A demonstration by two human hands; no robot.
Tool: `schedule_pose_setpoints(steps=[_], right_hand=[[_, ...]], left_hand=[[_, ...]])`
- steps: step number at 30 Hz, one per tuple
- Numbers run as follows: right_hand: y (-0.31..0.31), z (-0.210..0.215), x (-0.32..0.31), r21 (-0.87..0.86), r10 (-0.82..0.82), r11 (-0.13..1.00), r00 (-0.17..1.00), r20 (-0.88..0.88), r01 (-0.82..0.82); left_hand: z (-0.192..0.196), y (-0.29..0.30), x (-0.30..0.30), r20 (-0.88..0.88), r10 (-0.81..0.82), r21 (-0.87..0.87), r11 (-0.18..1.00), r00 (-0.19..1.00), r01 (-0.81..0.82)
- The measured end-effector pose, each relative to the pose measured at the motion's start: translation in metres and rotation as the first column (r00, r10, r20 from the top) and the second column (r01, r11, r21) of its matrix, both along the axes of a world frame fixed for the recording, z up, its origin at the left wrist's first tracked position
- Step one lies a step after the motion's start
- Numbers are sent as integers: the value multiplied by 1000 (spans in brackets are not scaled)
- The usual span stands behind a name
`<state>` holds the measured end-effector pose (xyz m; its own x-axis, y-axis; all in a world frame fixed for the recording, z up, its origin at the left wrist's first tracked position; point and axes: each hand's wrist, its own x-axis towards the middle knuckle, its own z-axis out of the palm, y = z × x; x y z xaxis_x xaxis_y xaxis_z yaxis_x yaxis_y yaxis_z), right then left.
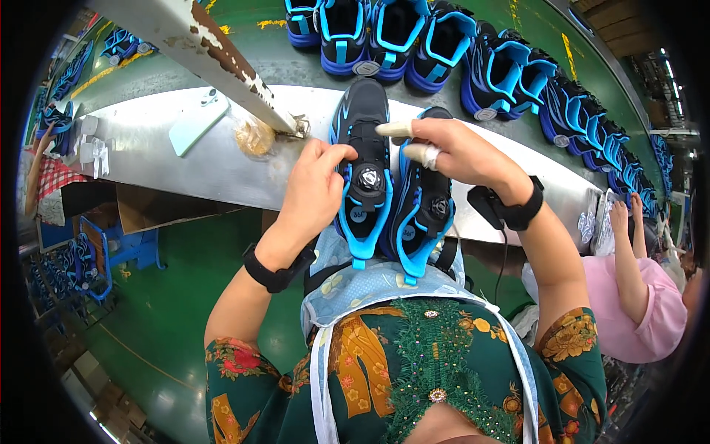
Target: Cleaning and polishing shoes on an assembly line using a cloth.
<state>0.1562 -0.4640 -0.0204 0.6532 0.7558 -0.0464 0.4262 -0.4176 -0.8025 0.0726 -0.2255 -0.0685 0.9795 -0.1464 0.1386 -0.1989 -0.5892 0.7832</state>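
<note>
Two black and blue shoes with round dial closures lie side by side, heels toward me, half on the metal bench [170, 159]. My left hand [314, 185] grips the left shoe [362, 148] at its side, thumb by the dial. My right hand [447, 152], with taped fingertips, rests over the right shoe [423, 214] and holds its top. Both wrists wear black bands.
A row of matching black and blue shoes [444, 52] runs along the green conveyor behind the bench. A pale phone [196, 118] and a round yellowish pad [255, 137] lie on the bench under a slanted white bar [207, 52]. A person in pink [647, 311] works at my right.
</note>
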Motion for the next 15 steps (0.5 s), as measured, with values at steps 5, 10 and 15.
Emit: schedule_pose_setpoints(steps=[5, 10, 15], right_hand=[[21, -12, 19, 48, 15, 999, 997, -75, -11], [27, -22, 30, -89, 97, 992, 995, 33, -94], [35, -31, 36, -24, 169, 982, 933, -319, -186]], left_hand=[[5, 3, -6, -131, 57, -139, 987, 990, -75], [11, 1, -10, -195, 79, -199, 973, 978, -118], [12, 0, -14, -263, 38, -197, 976, 964, -92]])
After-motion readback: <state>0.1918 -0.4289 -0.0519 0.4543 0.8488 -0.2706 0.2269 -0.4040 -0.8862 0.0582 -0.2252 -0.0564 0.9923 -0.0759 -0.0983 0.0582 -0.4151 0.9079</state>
